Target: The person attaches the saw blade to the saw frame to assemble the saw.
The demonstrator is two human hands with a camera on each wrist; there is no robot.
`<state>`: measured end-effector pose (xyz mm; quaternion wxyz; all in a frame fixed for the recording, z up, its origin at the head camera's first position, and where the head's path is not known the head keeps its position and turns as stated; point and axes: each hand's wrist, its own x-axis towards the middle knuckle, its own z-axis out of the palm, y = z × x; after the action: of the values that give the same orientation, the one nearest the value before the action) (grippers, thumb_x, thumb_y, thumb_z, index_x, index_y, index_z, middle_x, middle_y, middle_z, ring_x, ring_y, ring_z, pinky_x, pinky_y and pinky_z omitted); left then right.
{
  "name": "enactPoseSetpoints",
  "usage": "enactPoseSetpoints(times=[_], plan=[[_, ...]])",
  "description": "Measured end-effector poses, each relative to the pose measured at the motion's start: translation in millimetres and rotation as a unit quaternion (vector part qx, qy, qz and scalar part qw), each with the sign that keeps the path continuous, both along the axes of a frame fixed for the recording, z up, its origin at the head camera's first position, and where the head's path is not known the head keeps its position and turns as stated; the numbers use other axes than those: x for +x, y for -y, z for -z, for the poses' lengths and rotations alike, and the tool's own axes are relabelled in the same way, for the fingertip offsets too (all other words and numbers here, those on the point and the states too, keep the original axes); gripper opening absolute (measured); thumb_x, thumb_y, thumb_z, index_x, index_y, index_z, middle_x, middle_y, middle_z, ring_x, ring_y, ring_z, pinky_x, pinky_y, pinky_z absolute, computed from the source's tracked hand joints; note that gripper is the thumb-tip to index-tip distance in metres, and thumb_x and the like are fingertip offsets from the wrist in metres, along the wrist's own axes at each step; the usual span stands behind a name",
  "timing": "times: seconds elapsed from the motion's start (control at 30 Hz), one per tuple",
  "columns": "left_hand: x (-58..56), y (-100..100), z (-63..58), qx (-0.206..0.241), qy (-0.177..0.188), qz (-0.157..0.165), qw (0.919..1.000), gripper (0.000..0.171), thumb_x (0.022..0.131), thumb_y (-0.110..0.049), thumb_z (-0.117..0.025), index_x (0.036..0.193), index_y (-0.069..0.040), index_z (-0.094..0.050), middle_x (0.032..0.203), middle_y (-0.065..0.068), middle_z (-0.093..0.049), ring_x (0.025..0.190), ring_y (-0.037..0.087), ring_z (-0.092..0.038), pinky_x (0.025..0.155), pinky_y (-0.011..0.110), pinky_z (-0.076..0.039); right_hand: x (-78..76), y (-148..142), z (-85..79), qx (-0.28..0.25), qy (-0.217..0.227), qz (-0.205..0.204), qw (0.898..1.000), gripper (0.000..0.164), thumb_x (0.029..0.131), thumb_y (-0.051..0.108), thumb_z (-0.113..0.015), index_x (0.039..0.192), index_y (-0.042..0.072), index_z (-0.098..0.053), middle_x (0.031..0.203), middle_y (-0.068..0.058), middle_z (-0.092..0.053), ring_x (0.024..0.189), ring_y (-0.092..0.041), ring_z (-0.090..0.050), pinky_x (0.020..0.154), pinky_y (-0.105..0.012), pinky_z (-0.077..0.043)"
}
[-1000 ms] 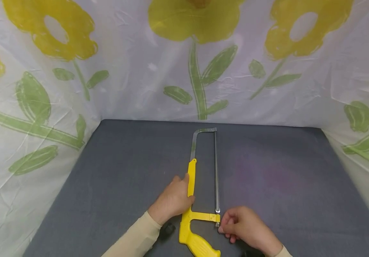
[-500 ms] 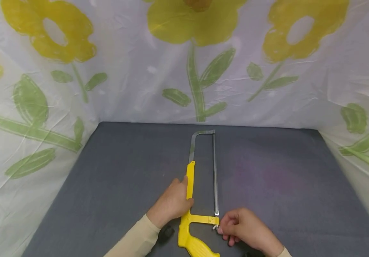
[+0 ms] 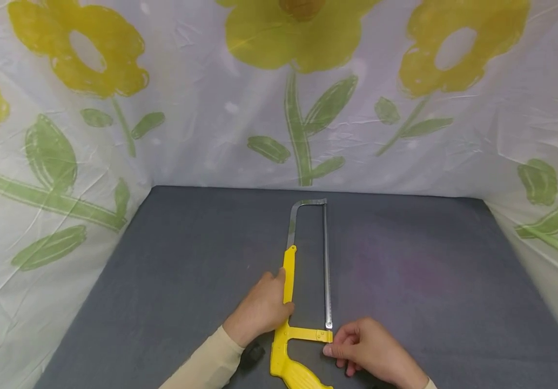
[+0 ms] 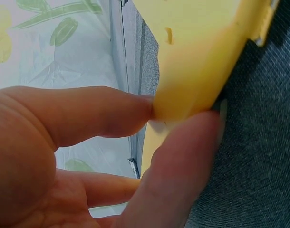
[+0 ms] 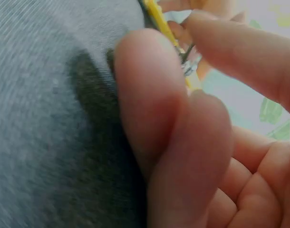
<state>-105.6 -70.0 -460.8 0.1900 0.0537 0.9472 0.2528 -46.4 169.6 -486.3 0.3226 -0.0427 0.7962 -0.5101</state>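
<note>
A hacksaw [image 3: 289, 275] with a yellow frame and handle lies on the dark grey cloth, its silver blade [image 3: 327, 265] to the right. My left hand [image 3: 261, 309] grips the yellow frame above the handle; thumb and finger pinch its edge in the left wrist view. At the near end of the blade, my right hand [image 3: 373, 346] has curled fingers at the tightening screw. The wing nut [image 5: 188, 67] shows between thumb and index finger in the right wrist view; the thumb covers it in the head view. Part of the handle [image 3: 303, 375] runs off the bottom edge.
The grey cloth-covered surface [image 3: 201, 243] extends around the saw. A white curtain [image 3: 201, 146] printed with yellow flowers encloses the back and both sides. Beside the left sleeve is a small black object [image 3: 251, 354].
My right thumb has moved left over the wing nut, which was visible half a second ago and has turned. My left hand keeps its grip on the frame. The head view has shifted slightly.
</note>
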Motion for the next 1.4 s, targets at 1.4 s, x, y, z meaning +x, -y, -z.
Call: enactPoseSetpoints(times=[1.4], plan=[[2.4, 1.3, -2.2, 0.022, -0.019, 0.006, 0.9996, 0.082, 0.086, -0.019, -0.076, 0.154, 0.005, -0.035, 0.128, 0.026, -0.055, 0.067, 0.017, -0.053, 0.054, 0.027, -0.047, -0.4, -2.0, 6.8, -0.057, -0.002, 0.004, 0.998, 0.021, 0.088, 0.023, -0.077, 0.085, 0.002, -0.071, 0.065, -0.007, -0.068, 0.046, -0.013, -0.059, 0.045, -0.026, -0.047]])
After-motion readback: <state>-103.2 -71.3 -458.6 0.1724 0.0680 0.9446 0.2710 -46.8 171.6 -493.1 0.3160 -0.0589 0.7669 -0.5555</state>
